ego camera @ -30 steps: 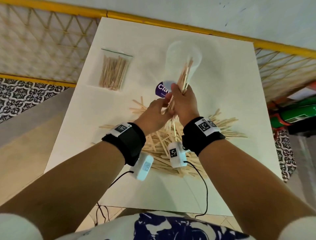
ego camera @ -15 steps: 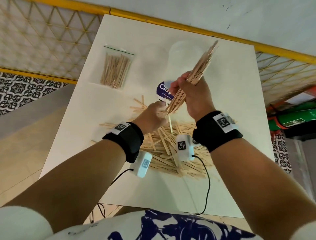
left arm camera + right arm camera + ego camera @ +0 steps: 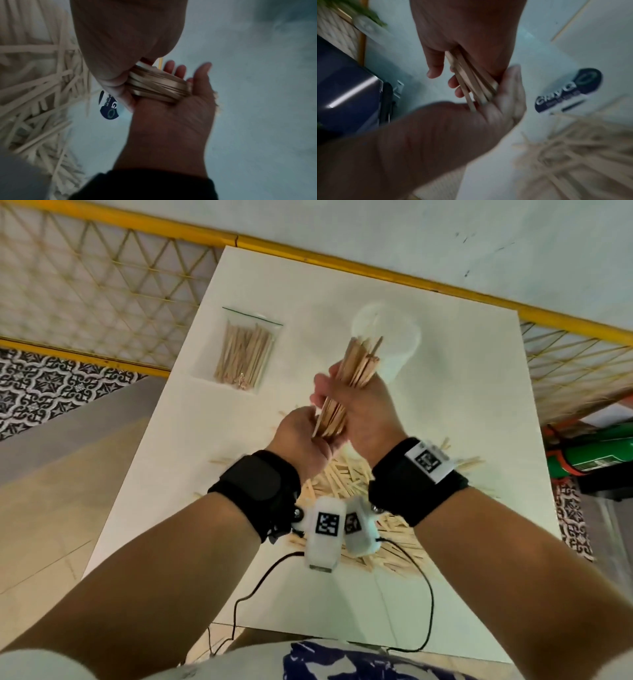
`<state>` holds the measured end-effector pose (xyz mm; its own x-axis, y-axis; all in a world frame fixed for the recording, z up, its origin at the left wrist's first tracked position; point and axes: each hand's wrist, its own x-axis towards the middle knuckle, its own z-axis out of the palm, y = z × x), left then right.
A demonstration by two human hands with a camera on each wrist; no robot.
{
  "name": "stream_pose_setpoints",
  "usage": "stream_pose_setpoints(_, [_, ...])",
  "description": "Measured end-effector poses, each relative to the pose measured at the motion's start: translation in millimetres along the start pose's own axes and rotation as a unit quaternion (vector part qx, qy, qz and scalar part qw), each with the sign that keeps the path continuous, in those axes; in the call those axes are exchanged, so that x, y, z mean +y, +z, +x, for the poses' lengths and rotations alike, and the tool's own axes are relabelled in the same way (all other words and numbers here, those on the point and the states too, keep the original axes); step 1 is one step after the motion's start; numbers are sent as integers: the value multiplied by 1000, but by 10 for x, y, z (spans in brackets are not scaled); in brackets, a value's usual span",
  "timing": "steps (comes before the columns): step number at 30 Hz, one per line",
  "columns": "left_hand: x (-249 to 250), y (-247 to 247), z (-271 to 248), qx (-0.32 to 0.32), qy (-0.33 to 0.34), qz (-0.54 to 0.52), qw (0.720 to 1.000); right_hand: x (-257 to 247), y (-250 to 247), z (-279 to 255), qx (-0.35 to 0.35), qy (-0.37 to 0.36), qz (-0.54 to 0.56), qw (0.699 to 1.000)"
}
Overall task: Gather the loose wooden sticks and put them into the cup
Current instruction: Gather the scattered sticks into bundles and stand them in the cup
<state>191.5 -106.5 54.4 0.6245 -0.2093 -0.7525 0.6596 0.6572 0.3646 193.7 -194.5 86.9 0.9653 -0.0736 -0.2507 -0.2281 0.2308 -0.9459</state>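
My right hand (image 3: pixel 356 405) grips a bundle of wooden sticks (image 3: pixel 356 368), held up over the white table (image 3: pixel 479 405). My left hand (image 3: pixel 301 436) is just below it. In the left wrist view the left hand (image 3: pixel 180 108) has straight fingers and its palm presses the sticks' lower ends (image 3: pixel 159 86). The translucent cup (image 3: pixel 397 337) stands right behind the bundle's top, its purple label (image 3: pixel 568 90) showing low on its side. A pile of loose sticks (image 3: pixel 339 481) lies on the table under both wrists.
A clear zip bag of sticks (image 3: pixel 246 354) lies at the table's back left. A yellow-framed lattice rail (image 3: pixel 102 296) runs behind and to the left. A green object (image 3: pixel 596 457) sits off the right edge. Black cables (image 3: pixel 260 580) hang over the near edge.
The right hand has swung the bundle from leaning right to more upright in front of the cup. The left hand has come up against its lower ends. Both hands are higher.
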Motion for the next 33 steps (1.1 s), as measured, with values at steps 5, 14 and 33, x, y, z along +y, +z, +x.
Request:
stream_pose_setpoints(5, [-57,-140,117,0,-19,149,989,-71,17,149,62,-9,-125,990])
stream_pose_setpoints(14, [73,-566,983,37,284,843,456,-734,-639,1031,183,-223,-76,954])
stream_pose_setpoints(33, [71,-1473,178,-99,231,935,251,642,-1633,-341,-190,58,-714,671])
